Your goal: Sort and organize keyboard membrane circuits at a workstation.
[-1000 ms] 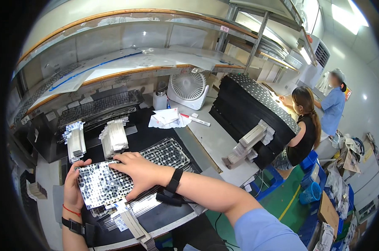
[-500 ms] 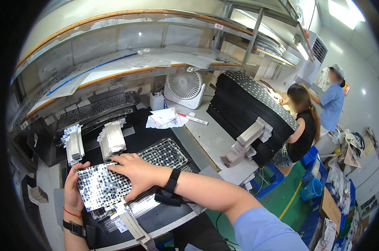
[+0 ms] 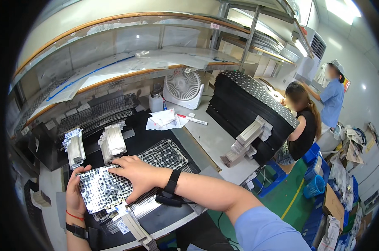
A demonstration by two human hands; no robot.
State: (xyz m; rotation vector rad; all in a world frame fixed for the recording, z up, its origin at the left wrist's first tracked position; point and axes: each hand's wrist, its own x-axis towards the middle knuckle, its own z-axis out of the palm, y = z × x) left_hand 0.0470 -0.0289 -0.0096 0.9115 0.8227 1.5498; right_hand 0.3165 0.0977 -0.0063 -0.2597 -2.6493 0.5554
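Observation:
A shiny, silvery sheet dotted with rows of round holes lies tilted between my hands at the front left of the table. My left hand grips its left edge, thumb at the upper corner. Across its right part my right hand rests with fingers spread and thumb stretched toward the near edge. Beneath it, a stack of similar perforated sheets reaches out to the right. A bundle of thin pale strips sticks out at the near edge, below the sheet.
Two more strip bundles stand behind my hands, near further dark perforated sheets. A white fan, a bottle and papers sit farther back. At right rises a tall black stack; two people work beyond it.
The view has shifted slightly. Both hands keep nearly the same place on the perforated sheet. One person beyond the black stack has lowered their head a little.

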